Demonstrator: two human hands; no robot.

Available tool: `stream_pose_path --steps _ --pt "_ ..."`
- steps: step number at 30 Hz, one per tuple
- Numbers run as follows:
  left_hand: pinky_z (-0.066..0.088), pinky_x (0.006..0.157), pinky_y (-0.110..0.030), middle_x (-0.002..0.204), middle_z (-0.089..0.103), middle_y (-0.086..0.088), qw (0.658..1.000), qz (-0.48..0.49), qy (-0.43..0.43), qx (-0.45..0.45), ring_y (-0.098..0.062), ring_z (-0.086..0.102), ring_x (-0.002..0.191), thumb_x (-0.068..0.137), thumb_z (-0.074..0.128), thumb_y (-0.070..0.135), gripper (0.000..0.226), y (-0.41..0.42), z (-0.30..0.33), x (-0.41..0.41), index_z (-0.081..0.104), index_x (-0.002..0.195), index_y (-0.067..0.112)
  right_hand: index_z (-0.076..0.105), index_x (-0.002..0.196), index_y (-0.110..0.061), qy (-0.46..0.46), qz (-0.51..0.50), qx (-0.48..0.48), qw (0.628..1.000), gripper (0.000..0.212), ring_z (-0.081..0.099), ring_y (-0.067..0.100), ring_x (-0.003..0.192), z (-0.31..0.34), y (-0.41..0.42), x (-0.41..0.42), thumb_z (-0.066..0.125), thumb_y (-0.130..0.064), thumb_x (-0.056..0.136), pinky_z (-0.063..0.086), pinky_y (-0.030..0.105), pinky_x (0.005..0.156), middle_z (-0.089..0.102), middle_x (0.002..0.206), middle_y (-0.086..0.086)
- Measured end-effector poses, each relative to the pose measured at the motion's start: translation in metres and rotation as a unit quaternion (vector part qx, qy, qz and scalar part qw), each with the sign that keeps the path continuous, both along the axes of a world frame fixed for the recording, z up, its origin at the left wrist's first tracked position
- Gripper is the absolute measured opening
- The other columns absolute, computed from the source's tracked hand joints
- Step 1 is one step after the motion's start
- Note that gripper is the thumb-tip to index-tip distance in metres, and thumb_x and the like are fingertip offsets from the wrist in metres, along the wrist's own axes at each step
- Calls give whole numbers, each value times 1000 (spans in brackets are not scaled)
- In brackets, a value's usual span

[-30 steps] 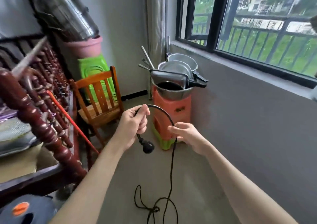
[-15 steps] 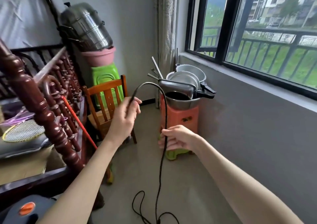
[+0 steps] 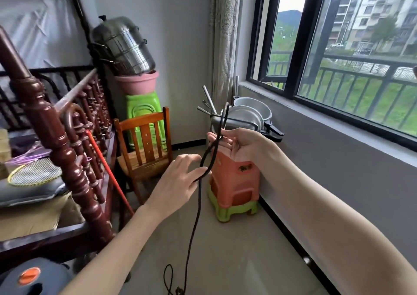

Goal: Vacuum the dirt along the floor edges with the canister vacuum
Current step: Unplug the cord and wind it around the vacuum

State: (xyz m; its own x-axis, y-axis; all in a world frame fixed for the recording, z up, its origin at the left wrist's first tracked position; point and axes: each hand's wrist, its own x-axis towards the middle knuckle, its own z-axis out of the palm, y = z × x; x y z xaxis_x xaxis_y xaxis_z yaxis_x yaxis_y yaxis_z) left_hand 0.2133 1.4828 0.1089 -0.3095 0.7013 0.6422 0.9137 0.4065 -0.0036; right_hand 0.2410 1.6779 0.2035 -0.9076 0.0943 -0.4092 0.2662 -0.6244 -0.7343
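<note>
Both hands work the black cord (image 3: 198,204): right hand (image 3: 237,145) raised, pinching a loop; left hand (image 3: 180,182) gripping lower.

A home, seemingly a spare room used for storage: a carved wooden bed frame (image 3: 56,141), a small wooden chair (image 3: 144,143), stacked plastic stools (image 3: 234,182) bearing cooking pots (image 3: 248,114), and a curtained window (image 3: 338,53) facing apartment blocks.
</note>
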Motion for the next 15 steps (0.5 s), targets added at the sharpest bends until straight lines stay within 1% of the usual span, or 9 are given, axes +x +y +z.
stream_pose_path --steps 1,2,3,5,6,8,11,13,15 --pt "54 89 -37 119 47 -2 999 -4 -32 3 -17 52 109 75 74 1 40 -2 0 1 65 110 18 57 76 5 1 -7 -1 1000 30 65 24 42 1 -3 1 43 -4 101 53 34 38 68 61 20" --pt "54 89 -34 116 52 1 994 -10 -107 22 -13 56 103 80 68 -1 37 -3 1 5 63 110 21 56 78 4 3 -12 -5 1000 26 66 25 43 1 -6 1 44 -3 101 52 34 36 68 60 20" --pt "54 88 -31 110 58 5 974 -15 -218 57 -10 60 97 86 60 -3 37 -3 4 11 61 109 25 56 80 5 6 -12 -8 1000 25 67 27 45 1 -8 1 45 -3 100 51 34 36 68 61 21" --pt "54 86 -29 96 66 6 891 -38 -429 144 -10 65 84 93 48 -2 37 -3 6 26 57 108 31 58 78 8 9 -10 -7 1000 29 68 28 48 0 -11 0 45 -4 101 52 34 37 69 63 21" --pt "54 84 -28 91 67 4 857 -49 -478 189 -11 65 78 95 46 -1 36 -3 4 31 56 109 30 59 75 10 9 -12 -5 1000 33 68 28 48 -1 -11 0 45 -5 101 53 34 38 69 63 21" --pt "52 71 -24 82 65 2 809 -74 -530 244 -16 56 65 96 47 3 31 -5 -1 37 55 113 28 59 80 10 18 -13 -8 1000 32 68 27 49 -4 -14 -2 44 -9 102 55 34 41 69 63 20" --pt "37 54 -22 69 52 -3 761 -82 -572 293 -11 40 56 96 48 4 25 -7 -2 37 57 109 23 51 96 0 51 -35 12 998 25 70 25 55 -21 -23 -4 39 -20 105 58 33 49 70 67 19" --pt "33 52 -21 67 47 -3 739 -71 -582 333 -8 37 54 97 44 0 24 -7 6 33 56 104 19 52 97 -1 43 -36 95 994 32 69 25 66 -51 -29 -1 35 -26 106 57 34 63 70 78 18" --pt "31 49 -20 65 47 -2 688 -91 -603 393 -8 35 50 97 39 -5 27 -9 19 24 55 101 17 57 100 -4 30 2 192 981 25 63 21 73 -86 -41 10 40 -21 105 49 28 69 71 87 13"
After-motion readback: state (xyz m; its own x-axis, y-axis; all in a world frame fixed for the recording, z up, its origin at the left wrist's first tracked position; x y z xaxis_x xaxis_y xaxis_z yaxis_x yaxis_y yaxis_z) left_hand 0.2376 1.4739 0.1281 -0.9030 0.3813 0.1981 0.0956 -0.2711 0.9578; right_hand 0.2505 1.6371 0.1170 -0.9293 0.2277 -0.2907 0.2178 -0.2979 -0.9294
